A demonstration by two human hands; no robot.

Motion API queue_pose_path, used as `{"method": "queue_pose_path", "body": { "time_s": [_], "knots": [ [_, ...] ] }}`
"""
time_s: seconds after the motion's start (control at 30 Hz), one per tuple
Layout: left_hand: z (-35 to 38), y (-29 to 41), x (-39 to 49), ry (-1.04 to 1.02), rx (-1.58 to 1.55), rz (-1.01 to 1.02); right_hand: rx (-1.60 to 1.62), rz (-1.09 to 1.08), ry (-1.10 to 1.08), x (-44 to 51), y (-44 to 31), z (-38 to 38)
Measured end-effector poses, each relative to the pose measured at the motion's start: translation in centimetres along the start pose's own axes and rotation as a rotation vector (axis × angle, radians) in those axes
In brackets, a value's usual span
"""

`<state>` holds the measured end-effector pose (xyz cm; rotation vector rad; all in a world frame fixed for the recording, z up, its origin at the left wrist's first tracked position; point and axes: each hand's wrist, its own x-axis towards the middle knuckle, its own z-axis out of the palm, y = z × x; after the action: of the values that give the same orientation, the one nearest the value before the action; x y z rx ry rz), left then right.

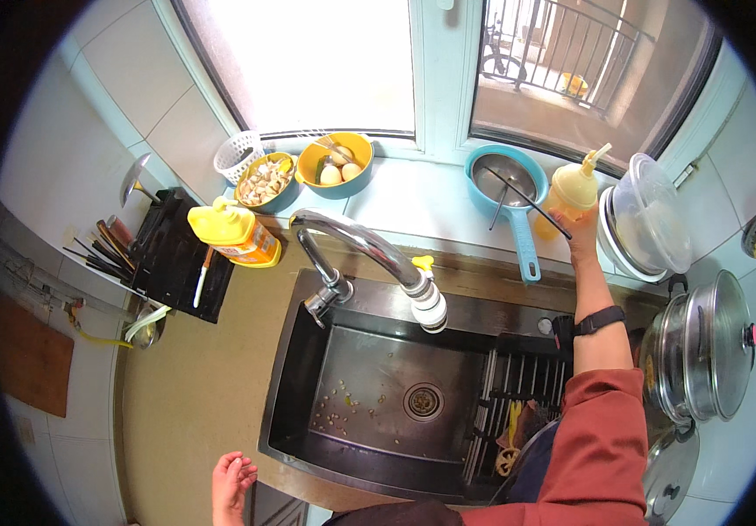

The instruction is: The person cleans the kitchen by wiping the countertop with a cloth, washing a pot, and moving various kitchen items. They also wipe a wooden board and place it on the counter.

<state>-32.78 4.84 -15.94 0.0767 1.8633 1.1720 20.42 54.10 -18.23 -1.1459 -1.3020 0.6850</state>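
Note:
My right hand [578, 227] reaches across the sink to the windowsill. Its fingers are around the lower side of a pale yellow pump bottle [574, 187], which stands upright beside a blue strainer [521, 227]. One dark stick [526, 199] lies across the strainer, its near end overlapping my hand; whether I touch it cannot be told. A shorter dark stick [498, 209] leans at the strainer's rim. Down at the lower left, my left hand [233, 475] hangs in front of the counter edge, fingers loosely curled with nothing in them.
A chrome faucet [378, 246] arches over the dark sink [352, 342], where seeds lie scattered. Bowls of garlic [264, 181] and eggs [330, 175] stand on the sill. At right are stacked bowls [648, 217] and a steamer pot [700, 348]; a knife block [167, 250] stands left.

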Motion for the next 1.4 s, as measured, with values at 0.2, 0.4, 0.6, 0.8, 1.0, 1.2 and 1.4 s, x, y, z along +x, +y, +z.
{"method": "queue_pose_path", "body": {
  "time_s": [0.2,0.4,0.6,0.8,1.0,1.2,1.4],
  "knots": [
    [0.8,0.4,0.4,-0.107,0.038,0.062,0.039,-0.073,0.153,-3.3,-3.0,-2.6],
    [0.2,0.6,0.2,-0.281,-0.022,0.135,0.185,0.199,0.086,-13.4,-10.8,-7.5],
    [-1.0,0.1,1.4,-0.492,0.091,0.149,0.295,0.272,0.044,-26.9,-21.0,-8.1],
    [1.2,-2.7,1.2,-0.832,0.189,0.136,0.192,0.238,0.158,-42.2,-31.2,-10.3],
    [2.5,-6.5,-4.1,-1.11,0.261,0.089,0.002,0.309,0.512,-60.3,-38.5,-17.0],
    [5.8,-11.4,-12.4,-1.21,0.398,0.118,-0.042,0.244,0.9,-80.0,-41.7,-23.9],
    [10.1,-24.8,-30.2,-1.522,0.612,0.131,-0.235,0.222,1.281,-104.2,-47.7,-32.0]
  ]
}}
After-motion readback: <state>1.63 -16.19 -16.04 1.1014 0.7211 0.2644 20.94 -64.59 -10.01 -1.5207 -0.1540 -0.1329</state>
